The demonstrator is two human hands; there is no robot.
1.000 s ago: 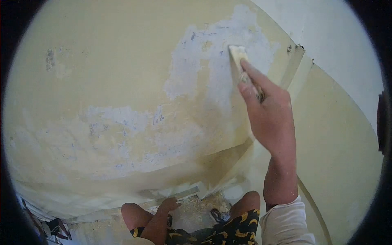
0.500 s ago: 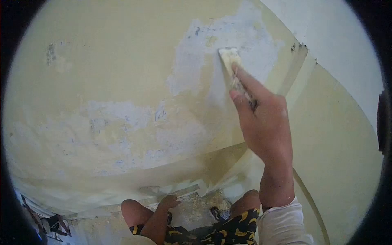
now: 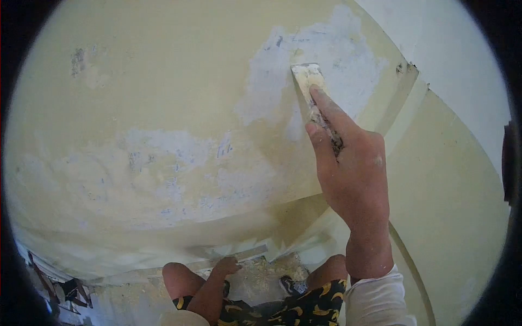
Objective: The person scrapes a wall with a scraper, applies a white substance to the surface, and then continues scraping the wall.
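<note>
My right hand [image 3: 356, 163] is closed around the handle of a putty knife [image 3: 308, 76], its index finger stretched along the blade. Pale putty coats the blade, whose edge lies against the yellowish wall [image 3: 163, 65], by a whitish scraped or filled patch [image 3: 340, 54]. Down by my knee, my left hand [image 3: 227, 266] is small in view with its fingers curled. A flat greyish strip [image 3: 251, 252] shows right beside those fingers; whether the hand grips it I cannot make out.
More whitish patches [image 3: 163, 146] with blue marks spread across the lower wall. A wall corner with a raised ledge [image 3: 402, 103] runs to the right. Crumbs and dust cover the floor [image 3: 130, 304] by my shoe [image 3: 292, 284]. Dark objects [image 3: 73, 290] stand at lower left.
The putty knife has shifted left relative to the whitish patch, as my view of the wall moved slightly. My right hand keeps its grip; my left hand stays nearly still.
</note>
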